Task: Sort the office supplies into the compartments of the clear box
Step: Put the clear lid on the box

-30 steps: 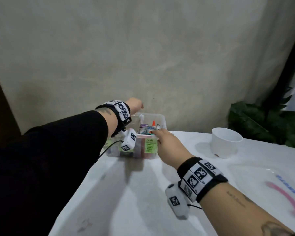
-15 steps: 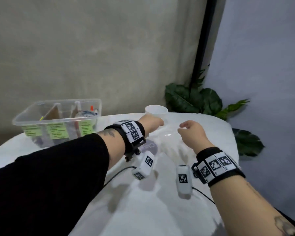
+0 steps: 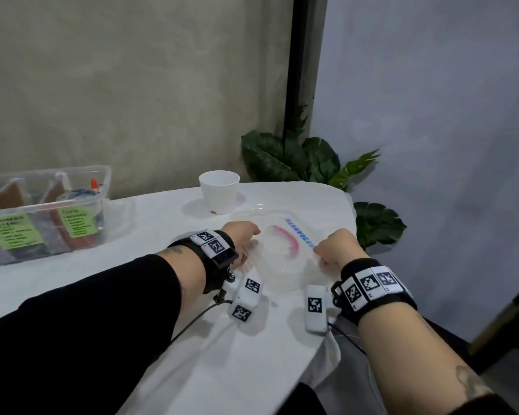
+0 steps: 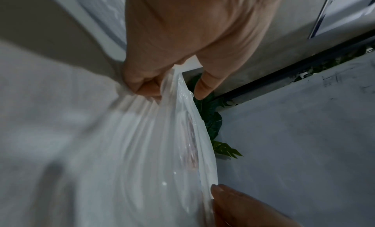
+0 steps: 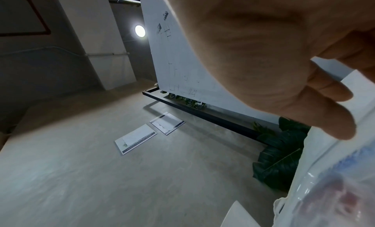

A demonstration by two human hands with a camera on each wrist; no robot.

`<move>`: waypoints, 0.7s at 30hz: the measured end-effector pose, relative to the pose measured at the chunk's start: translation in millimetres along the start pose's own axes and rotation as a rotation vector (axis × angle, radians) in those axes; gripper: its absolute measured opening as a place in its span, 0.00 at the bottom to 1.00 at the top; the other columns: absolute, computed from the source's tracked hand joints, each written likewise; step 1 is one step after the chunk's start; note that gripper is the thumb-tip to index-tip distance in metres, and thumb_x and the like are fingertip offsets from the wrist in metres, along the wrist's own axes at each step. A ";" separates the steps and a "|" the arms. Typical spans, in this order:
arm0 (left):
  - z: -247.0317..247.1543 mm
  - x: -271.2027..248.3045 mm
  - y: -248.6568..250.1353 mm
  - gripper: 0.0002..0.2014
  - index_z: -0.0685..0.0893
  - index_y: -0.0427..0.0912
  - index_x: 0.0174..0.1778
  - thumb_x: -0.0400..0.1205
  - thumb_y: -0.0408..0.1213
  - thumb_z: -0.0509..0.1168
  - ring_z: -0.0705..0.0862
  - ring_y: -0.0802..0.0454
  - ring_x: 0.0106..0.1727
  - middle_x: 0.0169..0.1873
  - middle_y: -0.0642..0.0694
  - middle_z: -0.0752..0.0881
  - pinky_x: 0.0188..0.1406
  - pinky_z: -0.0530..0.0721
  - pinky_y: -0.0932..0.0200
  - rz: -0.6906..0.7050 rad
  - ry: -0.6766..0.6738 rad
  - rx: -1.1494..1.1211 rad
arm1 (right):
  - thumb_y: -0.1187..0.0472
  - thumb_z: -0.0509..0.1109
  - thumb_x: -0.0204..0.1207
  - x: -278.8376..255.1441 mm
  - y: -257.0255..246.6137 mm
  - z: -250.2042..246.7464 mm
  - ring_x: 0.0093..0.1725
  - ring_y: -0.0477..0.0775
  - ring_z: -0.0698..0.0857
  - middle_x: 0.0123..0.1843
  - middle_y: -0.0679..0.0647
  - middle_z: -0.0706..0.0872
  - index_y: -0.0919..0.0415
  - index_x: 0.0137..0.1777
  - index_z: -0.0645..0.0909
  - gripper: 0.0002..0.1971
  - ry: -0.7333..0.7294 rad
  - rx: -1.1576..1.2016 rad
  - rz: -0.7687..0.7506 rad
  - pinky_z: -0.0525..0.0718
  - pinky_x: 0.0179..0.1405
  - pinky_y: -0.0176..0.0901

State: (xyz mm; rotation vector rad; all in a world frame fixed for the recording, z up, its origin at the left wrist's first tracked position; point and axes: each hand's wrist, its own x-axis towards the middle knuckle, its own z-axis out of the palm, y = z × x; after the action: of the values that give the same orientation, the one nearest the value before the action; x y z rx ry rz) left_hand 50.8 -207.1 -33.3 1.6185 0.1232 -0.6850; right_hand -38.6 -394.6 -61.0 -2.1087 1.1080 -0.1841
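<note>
The clear lid (image 3: 282, 253) is lying flat on the white table (image 3: 150, 295), its long axis running left to right, right of the clear box (image 3: 47, 214). The box is holding supplies behind green labels. The left hand (image 3: 243, 238) is pinching the lid's left edge; the right hand (image 3: 340, 247), fingers curled, is gripping its right edge.
</note>
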 end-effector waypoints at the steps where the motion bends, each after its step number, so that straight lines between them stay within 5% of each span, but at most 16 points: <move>1: -0.7 -3.2 -0.2 0.07 0.78 0.36 0.56 0.83 0.32 0.63 0.82 0.45 0.39 0.50 0.41 0.88 0.46 0.79 0.53 -0.003 -0.015 -0.003 | 0.59 0.74 0.71 -3.6 -2.0 -1.5 0.44 0.61 0.87 0.44 0.59 0.88 0.64 0.46 0.83 0.09 0.003 -0.019 0.012 0.87 0.42 0.47; 5: -5.8 -14.4 6.3 0.05 0.73 0.37 0.56 0.87 0.30 0.56 0.87 0.41 0.47 0.50 0.41 0.89 0.52 0.86 0.44 0.071 -0.095 -0.052 | 0.54 0.74 0.73 -15.5 -12.0 -4.2 0.34 0.56 0.82 0.37 0.56 0.84 0.63 0.44 0.79 0.12 -0.006 -0.012 0.041 0.75 0.29 0.40; 7: -10.4 -26.0 15.8 0.04 0.72 0.37 0.57 0.88 0.29 0.54 0.88 0.40 0.46 0.50 0.39 0.86 0.42 0.87 0.46 0.150 -0.134 -0.081 | 0.52 0.74 0.74 -20.4 -18.2 -5.0 0.34 0.55 0.81 0.38 0.56 0.83 0.66 0.50 0.80 0.16 -0.007 0.008 0.018 0.77 0.34 0.41; 12: -47.7 -54.1 48.5 0.12 0.73 0.39 0.67 0.87 0.30 0.57 0.91 0.44 0.46 0.55 0.39 0.88 0.31 0.87 0.53 0.419 -0.141 -0.042 | 0.40 0.70 0.76 -36.1 -45.8 -19.0 0.54 0.62 0.83 0.63 0.62 0.83 0.70 0.75 0.69 0.38 0.069 0.220 -0.051 0.76 0.44 0.48; 14: -69.8 -66.4 62.6 0.12 0.73 0.41 0.67 0.88 0.31 0.58 0.91 0.44 0.49 0.55 0.41 0.89 0.36 0.88 0.51 0.494 -0.128 -0.036 | 0.42 0.70 0.78 -48.4 -60.3 -22.4 0.52 0.60 0.88 0.58 0.61 0.86 0.67 0.70 0.75 0.32 0.006 0.432 -0.144 0.81 0.41 0.47; 18: -121.3 -85.9 86.7 0.09 0.75 0.42 0.64 0.87 0.33 0.61 0.89 0.45 0.51 0.52 0.42 0.89 0.52 0.88 0.44 0.609 -0.014 -0.091 | 0.62 0.71 0.82 -93.5 -105.0 -17.9 0.40 0.59 0.90 0.46 0.65 0.89 0.66 0.53 0.80 0.07 -0.148 0.913 -0.441 0.87 0.37 0.49; 21: -166.0 -97.0 105.1 0.12 0.80 0.48 0.52 0.86 0.53 0.60 0.85 0.48 0.47 0.44 0.47 0.85 0.45 0.83 0.54 0.570 0.083 -0.114 | 0.68 0.71 0.80 -126.5 -149.9 -6.4 0.40 0.60 0.87 0.47 0.71 0.89 0.64 0.53 0.82 0.04 -0.094 0.968 -0.679 0.86 0.39 0.51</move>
State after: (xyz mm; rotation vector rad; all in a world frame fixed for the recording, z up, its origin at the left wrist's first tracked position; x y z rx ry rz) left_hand 79.1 -41.8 107.6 1.4744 -0.2299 -0.1674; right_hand -21.3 -248.2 68.4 -1.4718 0.1039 -0.7590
